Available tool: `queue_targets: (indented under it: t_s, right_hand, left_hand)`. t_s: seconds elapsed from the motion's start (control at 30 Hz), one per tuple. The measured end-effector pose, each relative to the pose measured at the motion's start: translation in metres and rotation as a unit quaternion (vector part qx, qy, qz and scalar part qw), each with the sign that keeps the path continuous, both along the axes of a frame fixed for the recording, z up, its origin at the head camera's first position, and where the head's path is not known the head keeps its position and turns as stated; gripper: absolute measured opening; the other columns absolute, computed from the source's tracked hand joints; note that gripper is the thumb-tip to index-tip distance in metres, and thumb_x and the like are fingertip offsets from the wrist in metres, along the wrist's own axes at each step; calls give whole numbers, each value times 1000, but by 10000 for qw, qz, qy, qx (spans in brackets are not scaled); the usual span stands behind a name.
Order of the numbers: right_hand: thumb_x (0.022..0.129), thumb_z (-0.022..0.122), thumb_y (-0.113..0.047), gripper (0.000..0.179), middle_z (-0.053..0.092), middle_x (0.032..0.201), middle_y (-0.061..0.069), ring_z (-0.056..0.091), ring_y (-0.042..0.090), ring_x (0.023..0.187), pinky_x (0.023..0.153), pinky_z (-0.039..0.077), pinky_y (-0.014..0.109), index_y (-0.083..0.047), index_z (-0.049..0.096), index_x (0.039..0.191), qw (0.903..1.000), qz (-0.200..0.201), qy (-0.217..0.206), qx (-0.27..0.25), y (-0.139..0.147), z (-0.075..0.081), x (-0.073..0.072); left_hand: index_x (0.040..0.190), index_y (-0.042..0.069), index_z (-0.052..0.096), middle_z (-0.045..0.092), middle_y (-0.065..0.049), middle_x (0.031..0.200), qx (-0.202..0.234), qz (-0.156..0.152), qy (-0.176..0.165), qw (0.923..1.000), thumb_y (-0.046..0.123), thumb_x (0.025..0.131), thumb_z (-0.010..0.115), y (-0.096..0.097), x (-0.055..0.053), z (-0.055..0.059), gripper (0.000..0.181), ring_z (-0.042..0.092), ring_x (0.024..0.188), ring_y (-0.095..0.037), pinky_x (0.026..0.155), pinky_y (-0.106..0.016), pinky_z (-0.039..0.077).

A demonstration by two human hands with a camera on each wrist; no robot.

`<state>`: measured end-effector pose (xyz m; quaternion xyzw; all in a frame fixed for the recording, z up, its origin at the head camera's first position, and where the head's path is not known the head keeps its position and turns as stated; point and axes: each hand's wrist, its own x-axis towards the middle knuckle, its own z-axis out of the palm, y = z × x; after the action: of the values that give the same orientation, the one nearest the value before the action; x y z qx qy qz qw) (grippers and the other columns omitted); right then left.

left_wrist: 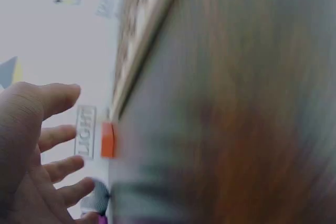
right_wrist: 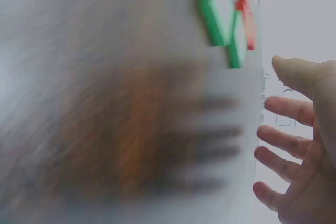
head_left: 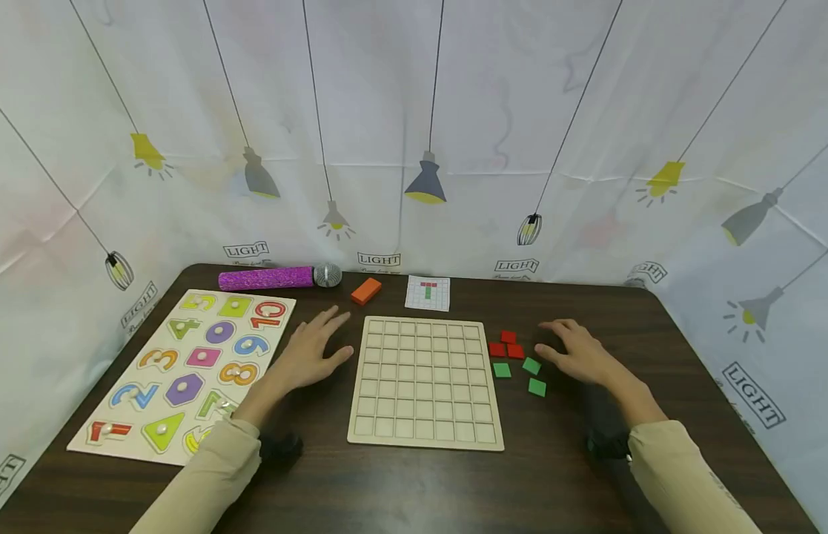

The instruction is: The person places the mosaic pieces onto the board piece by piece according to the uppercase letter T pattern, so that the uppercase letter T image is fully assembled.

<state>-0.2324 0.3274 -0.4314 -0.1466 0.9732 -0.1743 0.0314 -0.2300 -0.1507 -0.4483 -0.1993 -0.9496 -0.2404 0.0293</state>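
A pale wooden grid board (head_left: 424, 382) lies in the middle of the table, its squares bare. Left of it, the left hand (head_left: 310, 352) hovers with fingers spread and holds nothing. On the board's other side, the right hand (head_left: 577, 352) is held with relaxed fingers, also holding nothing. Between the board and the right hand lie red square tiles (head_left: 497, 350) and green square tiles (head_left: 537, 387), a few of each. In the right wrist view, a green tile (right_wrist: 216, 11) shows beyond the thumb. A small card (head_left: 428, 294) with a red and green T pattern lies behind the board.
A number-and-shape puzzle board (head_left: 210, 337) covers the table's left side. Along the back edge lie a purple glittery microphone (head_left: 273, 278) and an orange block (head_left: 366, 291). A white curtain (head_left: 373, 111) printed with lamps hangs behind the dark table (head_left: 400, 489).
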Motion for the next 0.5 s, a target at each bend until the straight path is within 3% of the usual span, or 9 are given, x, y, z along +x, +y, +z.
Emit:
queue_targets:
  t_s: [0.1, 0.2, 0.37, 0.5]
  right_hand:
    - [97, 51, -36, 50, 43, 134, 28, 42, 47, 122, 97, 35, 67, 0, 49, 133, 9994, 175, -27, -312, -2, 2, -6]
    - [97, 53, -31, 43, 52, 123, 22, 52, 39, 111, 93, 43, 58, 0, 54, 127, 9985, 271, 0, -470, -8, 2, -12]
    - [95, 57, -25, 34, 58, 105, 13, 53, 22, 88, 76, 46, 40, -2, 59, 120, 9982, 301, -16, -517, -22, -1, -18]
    - [94, 58, -20, 31, 58, 101, 12, 51, 20, 84, 72, 44, 36, -2, 61, 118, 9976, 280, 7, -625, -32, -3, -22]
  left_hand:
    - [141, 12, 44, 33, -17, 151, 665, -426, -239, 9966, 33, 93, 57, 6, 10, -3, 54, 34, 137, -40, 109, -64, 26]
    - [138, 14, 48, 35, -14, 151, 1032, -693, -410, 9914, 30, 94, 58, 11, 20, -9, 49, 34, 138, -37, 108, -60, 31]
    - [134, 15, 53, 40, -13, 148, 1032, -956, -164, 9899, 27, 92, 61, 14, 31, -22, 45, 36, 138, -32, 111, -63, 23]
    - [129, 18, 58, 41, -13, 147, 942, -1082, 123, 9896, 26, 91, 62, 14, 35, -31, 39, 35, 138, -35, 111, -66, 18]
